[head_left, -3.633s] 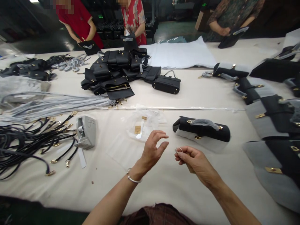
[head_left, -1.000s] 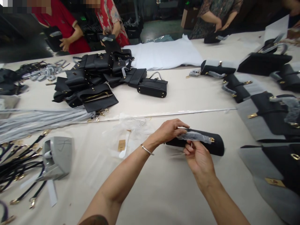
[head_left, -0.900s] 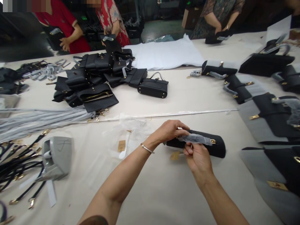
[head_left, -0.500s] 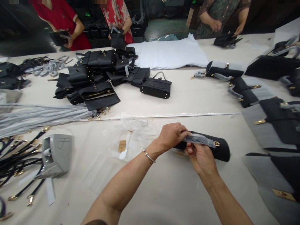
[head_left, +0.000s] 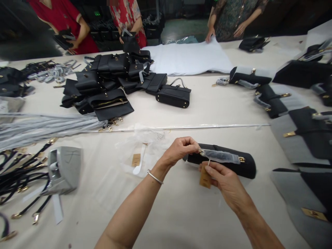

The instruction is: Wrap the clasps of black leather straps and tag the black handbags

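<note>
Fingers (head_left: 192, 146) clamped on film-wrapped handle of black handbag (head_left: 246, 168)

The handbag is laid on its side on the pale surface (head_left: 181, 218), just in front of the left hand (head_left: 178, 151) and the right hand (head_left: 225, 183). Its handle (head_left: 220, 156), wrapped in clear film, is pinched near a gold ring (head_left: 201, 151) by the left hand's fingers, pressed together. A kraft tag (head_left: 205, 178) is held low against the bag by the right hand's closed fingers, with a thin white string (head_left: 209, 162) seen rising to the handle.

A loose clear plastic bag (head_left: 145, 145) is spread beside the left hand, and a second kraft tag (head_left: 136, 160) is laid on it. A grey plastic holder (head_left: 63, 169) is placed further left, beside black straps with gold clips (head_left: 23, 162). Grey wrapped straps (head_left: 38, 129) are stretched across the surface. Beyond them, black handbags are heaped (head_left: 103, 77), and more black bags on grey sheets (head_left: 303, 133) are ranged to the right. A white sheet (head_left: 189, 55) is touched at its far edge by a co-worker's hand (head_left: 210, 36); a bag (head_left: 63, 38) is held by another co-worker.
</note>
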Action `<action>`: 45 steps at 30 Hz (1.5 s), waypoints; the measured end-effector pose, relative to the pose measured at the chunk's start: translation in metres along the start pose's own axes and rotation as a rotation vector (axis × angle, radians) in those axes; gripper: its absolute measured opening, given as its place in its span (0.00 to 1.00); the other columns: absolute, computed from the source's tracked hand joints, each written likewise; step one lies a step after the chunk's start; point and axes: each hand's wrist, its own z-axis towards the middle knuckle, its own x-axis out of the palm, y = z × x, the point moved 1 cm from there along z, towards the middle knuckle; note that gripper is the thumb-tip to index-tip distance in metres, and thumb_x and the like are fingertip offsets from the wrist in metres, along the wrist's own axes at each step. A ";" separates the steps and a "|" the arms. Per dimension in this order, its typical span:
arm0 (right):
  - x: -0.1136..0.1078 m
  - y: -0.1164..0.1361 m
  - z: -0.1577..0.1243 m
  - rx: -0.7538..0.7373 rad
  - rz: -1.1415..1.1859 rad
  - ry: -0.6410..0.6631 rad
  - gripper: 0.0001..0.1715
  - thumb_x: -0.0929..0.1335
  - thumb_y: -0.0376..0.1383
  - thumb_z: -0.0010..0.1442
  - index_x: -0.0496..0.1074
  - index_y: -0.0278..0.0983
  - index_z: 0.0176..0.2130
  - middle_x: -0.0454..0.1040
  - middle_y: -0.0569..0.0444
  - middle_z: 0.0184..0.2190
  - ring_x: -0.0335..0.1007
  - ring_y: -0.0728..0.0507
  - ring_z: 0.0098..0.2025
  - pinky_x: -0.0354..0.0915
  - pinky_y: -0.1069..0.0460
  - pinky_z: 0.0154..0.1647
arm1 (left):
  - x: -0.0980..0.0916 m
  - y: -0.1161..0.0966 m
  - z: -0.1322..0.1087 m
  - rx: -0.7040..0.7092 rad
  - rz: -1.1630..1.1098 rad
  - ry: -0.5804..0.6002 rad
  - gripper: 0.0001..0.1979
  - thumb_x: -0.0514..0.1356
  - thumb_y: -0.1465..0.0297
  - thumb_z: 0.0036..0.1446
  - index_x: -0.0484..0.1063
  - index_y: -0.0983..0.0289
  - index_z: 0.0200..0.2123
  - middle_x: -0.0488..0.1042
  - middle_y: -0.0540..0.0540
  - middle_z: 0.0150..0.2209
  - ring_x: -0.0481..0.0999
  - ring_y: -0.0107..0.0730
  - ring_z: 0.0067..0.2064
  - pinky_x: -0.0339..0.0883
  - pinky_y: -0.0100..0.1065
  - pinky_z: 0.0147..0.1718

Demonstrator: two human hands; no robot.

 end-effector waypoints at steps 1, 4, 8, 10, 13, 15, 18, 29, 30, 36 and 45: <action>0.001 0.002 0.000 0.005 -0.019 0.021 0.31 0.80 0.50 0.42 0.79 0.35 0.41 0.80 0.47 0.41 0.75 0.39 0.43 0.74 0.50 0.35 | 0.000 -0.001 -0.001 -0.002 -0.055 0.018 0.06 0.65 0.69 0.50 0.72 0.66 0.27 0.74 0.52 0.29 0.70 0.26 0.32 0.61 0.28 0.33; 0.003 0.010 0.000 -0.010 -0.058 0.024 0.30 0.80 0.50 0.41 0.80 0.33 0.39 0.80 0.47 0.37 0.74 0.42 0.36 0.73 0.53 0.29 | -0.001 -0.001 -0.003 -0.028 -0.195 0.066 0.09 0.66 0.68 0.47 0.70 0.66 0.25 0.73 0.53 0.29 0.70 0.26 0.32 0.61 0.28 0.31; 0.005 0.015 0.001 0.002 0.059 0.073 0.24 0.81 0.46 0.41 0.80 0.33 0.33 0.73 0.56 0.23 0.62 0.53 0.21 0.58 0.60 0.13 | 0.001 0.003 -0.006 -0.044 -0.395 0.059 0.14 0.69 0.66 0.45 0.65 0.63 0.24 0.71 0.52 0.29 0.70 0.27 0.32 0.64 0.29 0.33; 0.006 0.016 0.001 0.051 0.186 0.102 0.21 0.81 0.42 0.41 0.79 0.34 0.33 0.72 0.57 0.23 0.59 0.55 0.18 0.56 0.61 0.11 | 0.003 0.006 -0.007 -0.020 -0.484 0.021 0.16 0.69 0.66 0.45 0.63 0.62 0.25 0.70 0.52 0.29 0.73 0.32 0.37 0.67 0.32 0.38; 0.007 0.016 0.001 0.129 0.342 0.064 0.20 0.82 0.37 0.38 0.78 0.36 0.32 0.75 0.57 0.25 0.64 0.54 0.18 0.62 0.60 0.12 | 0.007 0.011 -0.007 0.026 -0.566 -0.037 0.17 0.68 0.64 0.48 0.61 0.62 0.26 0.69 0.52 0.32 0.74 0.38 0.47 0.68 0.35 0.44; 0.009 0.017 0.001 0.167 0.405 0.022 0.22 0.83 0.35 0.34 0.77 0.36 0.32 0.76 0.58 0.24 0.68 0.52 0.19 0.66 0.60 0.14 | 0.009 0.014 -0.006 0.052 -0.555 -0.066 0.17 0.67 0.63 0.50 0.59 0.61 0.27 0.68 0.51 0.31 0.74 0.35 0.42 0.68 0.33 0.39; 0.016 0.019 0.000 0.178 0.452 -0.027 0.25 0.83 0.33 0.31 0.76 0.35 0.30 0.76 0.59 0.22 0.72 0.50 0.20 0.71 0.59 0.17 | 0.011 0.019 -0.007 0.120 -0.361 -0.137 0.15 0.65 0.63 0.53 0.61 0.62 0.28 0.66 0.48 0.27 0.68 0.26 0.30 0.61 0.29 0.29; 0.039 0.016 0.001 0.054 0.575 -0.072 0.25 0.83 0.33 0.35 0.75 0.36 0.35 0.76 0.62 0.26 0.68 0.55 0.19 0.64 0.63 0.14 | 0.027 0.027 -0.034 0.420 0.178 -0.296 0.07 0.66 0.66 0.56 0.74 0.62 0.29 0.71 0.61 0.49 0.66 0.47 0.58 0.67 0.35 0.41; 0.039 0.015 0.001 0.056 0.585 -0.062 0.25 0.83 0.33 0.36 0.75 0.36 0.35 0.75 0.63 0.26 0.65 0.57 0.18 0.59 0.64 0.12 | 0.028 0.029 -0.037 0.429 0.203 -0.313 0.07 0.66 0.65 0.57 0.74 0.62 0.30 0.72 0.62 0.48 0.66 0.48 0.58 0.68 0.36 0.42; 0.043 0.010 0.003 0.029 0.603 -0.063 0.23 0.82 0.37 0.38 0.74 0.37 0.33 0.67 0.66 0.20 0.57 0.58 0.17 0.55 0.63 0.11 | 0.040 0.048 -0.057 0.455 0.291 -0.318 0.06 0.68 0.66 0.55 0.76 0.61 0.32 0.65 0.63 0.60 0.74 0.32 0.38 0.73 0.40 0.41; 0.022 -0.002 0.003 -0.101 0.102 -0.066 0.29 0.81 0.47 0.39 0.78 0.36 0.39 0.76 0.53 0.33 0.64 0.51 0.24 0.60 0.57 0.16 | 0.027 0.045 -0.039 0.019 -0.023 -0.446 0.09 0.64 0.66 0.54 0.72 0.67 0.33 0.71 0.60 0.50 0.75 0.26 0.30 0.74 0.30 0.23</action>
